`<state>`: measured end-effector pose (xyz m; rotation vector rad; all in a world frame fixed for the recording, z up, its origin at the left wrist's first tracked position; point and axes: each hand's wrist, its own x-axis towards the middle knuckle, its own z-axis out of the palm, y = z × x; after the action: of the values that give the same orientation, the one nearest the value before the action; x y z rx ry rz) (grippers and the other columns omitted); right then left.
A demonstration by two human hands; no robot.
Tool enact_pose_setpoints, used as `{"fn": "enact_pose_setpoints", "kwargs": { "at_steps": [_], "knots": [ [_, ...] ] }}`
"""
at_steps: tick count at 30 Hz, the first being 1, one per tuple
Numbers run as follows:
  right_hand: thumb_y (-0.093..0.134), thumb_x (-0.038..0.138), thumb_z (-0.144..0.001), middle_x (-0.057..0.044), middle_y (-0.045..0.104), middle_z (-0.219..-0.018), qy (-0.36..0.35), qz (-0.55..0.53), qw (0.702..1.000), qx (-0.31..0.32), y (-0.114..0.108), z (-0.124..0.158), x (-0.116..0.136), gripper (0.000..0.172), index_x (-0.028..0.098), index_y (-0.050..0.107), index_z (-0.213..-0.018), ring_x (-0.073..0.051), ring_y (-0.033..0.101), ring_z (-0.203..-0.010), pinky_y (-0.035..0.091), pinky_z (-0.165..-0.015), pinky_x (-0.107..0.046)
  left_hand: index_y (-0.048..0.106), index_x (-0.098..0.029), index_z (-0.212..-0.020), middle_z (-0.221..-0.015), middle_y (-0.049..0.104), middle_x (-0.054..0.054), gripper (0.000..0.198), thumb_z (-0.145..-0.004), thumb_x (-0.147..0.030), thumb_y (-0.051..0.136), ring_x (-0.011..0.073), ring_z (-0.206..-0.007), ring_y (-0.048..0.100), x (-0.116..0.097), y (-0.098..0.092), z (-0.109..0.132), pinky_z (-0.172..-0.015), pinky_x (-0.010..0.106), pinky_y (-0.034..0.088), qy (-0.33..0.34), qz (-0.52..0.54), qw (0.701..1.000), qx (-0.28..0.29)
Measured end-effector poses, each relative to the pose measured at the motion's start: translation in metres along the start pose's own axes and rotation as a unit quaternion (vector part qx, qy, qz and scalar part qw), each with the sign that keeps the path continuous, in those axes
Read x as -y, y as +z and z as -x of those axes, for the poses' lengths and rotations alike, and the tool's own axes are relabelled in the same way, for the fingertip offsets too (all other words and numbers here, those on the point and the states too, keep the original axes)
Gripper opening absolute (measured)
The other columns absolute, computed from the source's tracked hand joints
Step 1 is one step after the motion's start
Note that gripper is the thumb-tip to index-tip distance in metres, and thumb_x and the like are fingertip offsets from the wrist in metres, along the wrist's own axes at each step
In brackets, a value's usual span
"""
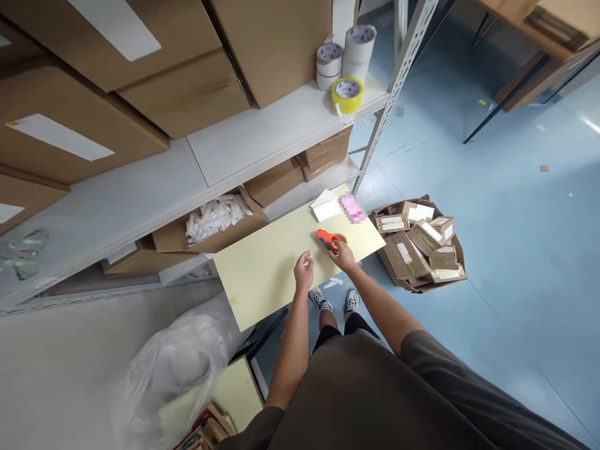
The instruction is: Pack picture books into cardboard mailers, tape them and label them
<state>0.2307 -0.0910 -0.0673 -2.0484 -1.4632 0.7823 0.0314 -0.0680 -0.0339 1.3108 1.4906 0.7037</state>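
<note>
My right hand [344, 255] is closed around an orange tape dispenser [327, 237] that has some blue on it. Part of a yellow tape roll [341, 237] shows beside my fingers. The dispenser is over the pale yellow tabletop [267, 269], and I cannot tell if it touches it. To its left, my left hand [304, 272] hovers by the table's near edge, loosely curled with fingers apart and nothing visible in it. Folded white paper [325, 205] lies beyond the dispenser, with a pink pixelated item [352, 208] just right of it.
On the floor right of the table, a large open carton [462, 269] holds several small taped boxes. Behind the table, a metal shelf [262, 137] carries big cartons, white tape rolls [359, 53] and a yellow roll [347, 95]. A clear plastic bag [187, 350] bulges at lower left.
</note>
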Motion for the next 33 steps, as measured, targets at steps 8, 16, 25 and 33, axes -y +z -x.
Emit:
{"fn": "enact_pose_setpoints", "kwargs": {
  "at_steps": [8, 16, 25, 33],
  "knots": [
    [0.058, 0.023, -0.097, -0.024, 0.074, -0.121, 0.086, 0.132, 0.978, 0.136, 0.011, -0.031, 0.008, 0.039, 0.011, 0.06, -0.134, -0.036, 0.067, -0.118, 0.043, -0.11, -0.051, 0.074, -0.02, -0.125, -0.124, 0.078, 0.014, 0.032, -0.098, -0.031, 0.064, 0.0229, -0.108, 0.075, 0.003, 0.006, 0.028, -0.105, 0.043, 0.059, -0.063, 0.029, 0.998, -0.002],
    [0.056, 0.035, -0.098, -0.021, 0.077, -0.11, 0.005, 0.116, 0.991, 0.062, -0.068, -0.022, 0.059, 0.046, 0.015, 0.053, -0.138, -0.036, 0.073, -0.099, 0.054, -0.09, -0.047, 0.077, -0.021, -0.118, -0.12, 0.079, 0.011, 0.033, -0.097, -0.044, 0.067, 0.0229, -0.104, 0.076, -0.067, -0.03, -0.011, -0.105, 0.043, 0.058, 0.008, 0.07, 0.997, -0.015],
    [0.065, 0.06, -0.097, -0.015, 0.074, -0.127, -0.227, 0.103, 0.968, 0.014, -0.171, 0.003, 0.157, 0.037, 0.026, 0.064, -0.111, -0.033, 0.073, -0.108, 0.057, -0.087, -0.041, 0.078, -0.018, -0.127, -0.129, 0.078, 0.015, 0.058, -0.091, -0.064, 0.075, 0.0309, -0.123, 0.072, -0.188, -0.11, -0.061, -0.104, 0.043, 0.058, 0.149, 0.173, 0.964, 0.14],
    [0.065, 0.059, -0.098, -0.014, 0.076, -0.118, -0.284, 0.089, 0.954, 0.035, -0.202, 0.002, 0.209, 0.036, 0.024, 0.066, -0.106, -0.031, 0.073, -0.101, 0.055, -0.086, -0.039, 0.085, -0.015, -0.104, -0.105, 0.083, 0.012, 0.056, -0.083, -0.068, 0.081, 0.0281, -0.1, 0.076, -0.216, -0.149, -0.063, -0.095, 0.042, 0.06, 0.195, 0.176, 0.944, 0.199]
  ]
}}
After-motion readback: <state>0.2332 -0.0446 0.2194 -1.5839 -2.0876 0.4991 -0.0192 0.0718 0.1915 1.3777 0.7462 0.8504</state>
